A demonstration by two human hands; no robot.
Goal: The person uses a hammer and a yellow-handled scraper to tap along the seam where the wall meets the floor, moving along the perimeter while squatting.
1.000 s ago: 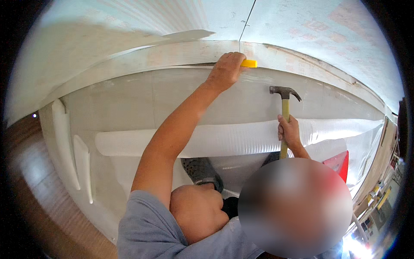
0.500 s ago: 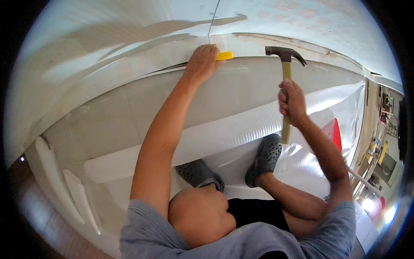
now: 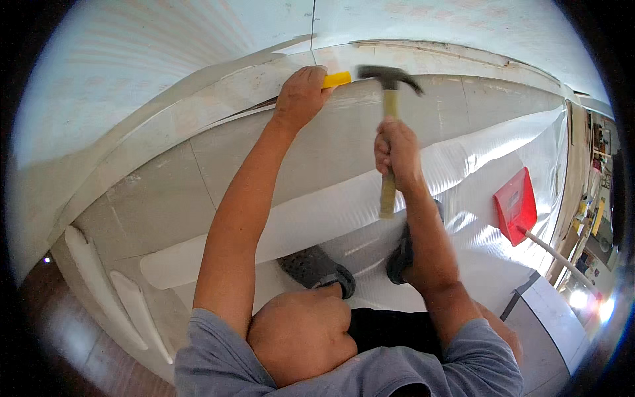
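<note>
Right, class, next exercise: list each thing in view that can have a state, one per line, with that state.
Left hand: closed around the yellow handle
Right hand: closed around the hammer
Yellow handle: partly covered, end exposed
Hammer: held up, head slightly blurred
White sheet: partly rolled, partly spread
Red dustpan: unheld, long handle attached
Dark clogs: worn

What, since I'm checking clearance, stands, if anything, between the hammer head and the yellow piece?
Nothing visible does: only a narrow gap shows between the slightly blurred hammer head and the end of the yellow piece, though one view leaves depth unsure.
</note>
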